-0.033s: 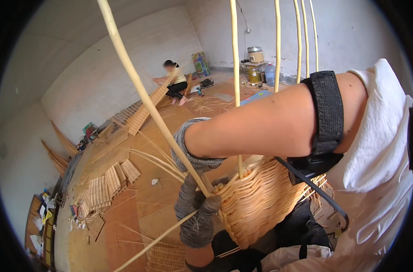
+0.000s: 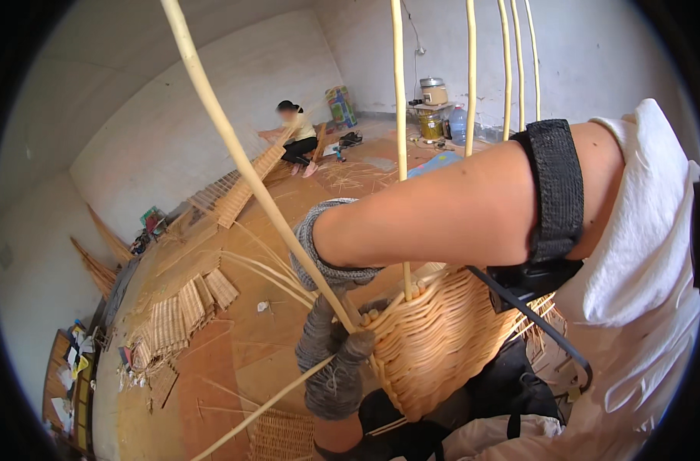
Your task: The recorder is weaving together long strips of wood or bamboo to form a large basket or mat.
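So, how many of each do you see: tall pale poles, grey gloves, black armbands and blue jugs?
Poles: 6, rising past the arm
Gloves: 2, one per hand, the right partly hidden
Armband: 1, on the right arm
Jug: 1, by the far wall
Total: 10

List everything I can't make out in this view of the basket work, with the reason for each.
All in the head view:
Right hand: its fingers and grip, hidden behind the right forearm and wrist.
Basket: part of its upper edge, hidden by the right forearm.
Tall pole: its upper end, cut off by the top edge.
Thin rod: its lower end, cut off by the bottom edge.
Far person: finger positions, too small.
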### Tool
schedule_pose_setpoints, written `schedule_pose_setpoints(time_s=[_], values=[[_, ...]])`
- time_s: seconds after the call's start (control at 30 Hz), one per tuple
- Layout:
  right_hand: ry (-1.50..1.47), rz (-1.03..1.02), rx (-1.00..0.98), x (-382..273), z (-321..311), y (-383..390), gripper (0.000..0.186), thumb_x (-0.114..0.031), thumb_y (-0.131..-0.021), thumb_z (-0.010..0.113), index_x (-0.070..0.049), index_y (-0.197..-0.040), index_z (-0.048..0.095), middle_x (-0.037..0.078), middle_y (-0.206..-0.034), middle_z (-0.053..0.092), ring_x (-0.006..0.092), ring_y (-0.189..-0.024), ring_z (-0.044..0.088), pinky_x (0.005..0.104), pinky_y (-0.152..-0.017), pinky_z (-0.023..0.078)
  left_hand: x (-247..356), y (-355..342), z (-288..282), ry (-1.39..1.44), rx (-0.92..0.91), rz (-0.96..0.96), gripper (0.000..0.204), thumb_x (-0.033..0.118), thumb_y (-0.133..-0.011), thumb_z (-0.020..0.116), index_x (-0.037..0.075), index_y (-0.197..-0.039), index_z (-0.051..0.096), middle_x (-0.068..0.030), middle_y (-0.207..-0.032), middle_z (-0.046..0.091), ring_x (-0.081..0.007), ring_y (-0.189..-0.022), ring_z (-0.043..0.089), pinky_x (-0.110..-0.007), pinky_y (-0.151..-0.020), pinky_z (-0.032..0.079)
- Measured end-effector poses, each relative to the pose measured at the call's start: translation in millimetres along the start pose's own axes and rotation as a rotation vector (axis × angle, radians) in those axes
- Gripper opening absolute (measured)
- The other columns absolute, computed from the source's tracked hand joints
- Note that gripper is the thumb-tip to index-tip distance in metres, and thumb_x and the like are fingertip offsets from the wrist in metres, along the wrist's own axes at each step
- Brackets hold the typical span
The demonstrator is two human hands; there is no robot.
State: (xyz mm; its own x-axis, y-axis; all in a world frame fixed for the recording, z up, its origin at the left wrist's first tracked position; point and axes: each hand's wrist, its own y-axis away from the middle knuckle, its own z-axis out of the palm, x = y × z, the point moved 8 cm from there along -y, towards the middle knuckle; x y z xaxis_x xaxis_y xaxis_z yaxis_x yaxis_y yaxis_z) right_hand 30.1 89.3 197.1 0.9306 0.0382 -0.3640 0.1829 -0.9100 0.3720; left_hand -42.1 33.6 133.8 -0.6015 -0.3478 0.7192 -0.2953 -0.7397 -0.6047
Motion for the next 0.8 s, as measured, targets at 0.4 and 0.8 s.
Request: schedule_pose_setpoints(time_s=[0.4,0.8], values=[[-0.005,-0.146,0.002,-16,-19,13,0.018,-0.019,-0.082,0.055,-0.002,-0.088,0.060,0.008,-0.065,0.057,0.0165,-0.053,0.055,0.0282,-0.043,0.045,9,-2,2,-0.227,0.028,0.027,0.047,0.021,-0.078,0.064,-0.001,-0.117,0.047,-0.0156,-0.107,0.055,-0.0235,-0.088,0.059,-0.031,-0.073,0.049],[0.028,-0.375,0.008,-32,-35,36,0.019,-0.018,-0.082,0.054,-0.001,-0.090,0.059,0.008,-0.066,0.058,0.0164,-0.054,0.056,0.0285,-0.043,0.045,13,-2,-5,-0.323,0.110,-0.033,0.038,0.021,-0.078,0.064,-0.001,-0.107,0.055,-0.0126,-0.101,0.058,-0.0187,-0.083,0.056,-0.030,-0.073,0.047]])
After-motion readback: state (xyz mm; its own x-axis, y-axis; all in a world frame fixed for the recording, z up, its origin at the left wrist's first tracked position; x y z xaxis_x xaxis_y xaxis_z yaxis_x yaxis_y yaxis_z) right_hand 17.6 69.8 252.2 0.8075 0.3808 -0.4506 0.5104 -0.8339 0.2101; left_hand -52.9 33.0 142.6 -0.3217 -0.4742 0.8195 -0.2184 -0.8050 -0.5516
